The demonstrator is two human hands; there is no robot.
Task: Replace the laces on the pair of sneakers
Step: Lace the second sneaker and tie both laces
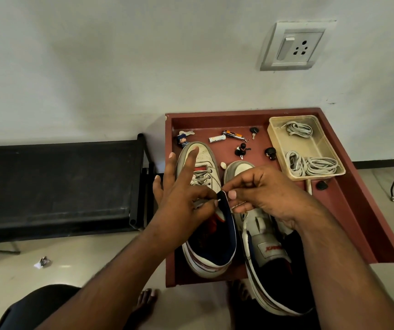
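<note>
Two white low-top sneakers with navy linings (205, 177) side by side in a dark red wooden tray (357, 210), red heel-tab lettering on the right one too blurred to read, left hand (181, 201) thumb and forefinger pinching a pale lace tip (218, 200) at the left sneaker's tongue, other fingers spread, right hand (262, 191) fingers curled pinching lace, its grip partly hidden, spare pale laces (310, 165) in a clear plastic box (274, 136) far right.

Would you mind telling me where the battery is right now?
In the head view, the battery lies near the tray's far edge, just beyond the left sneaker's toe, beside the nail clipper.
</note>
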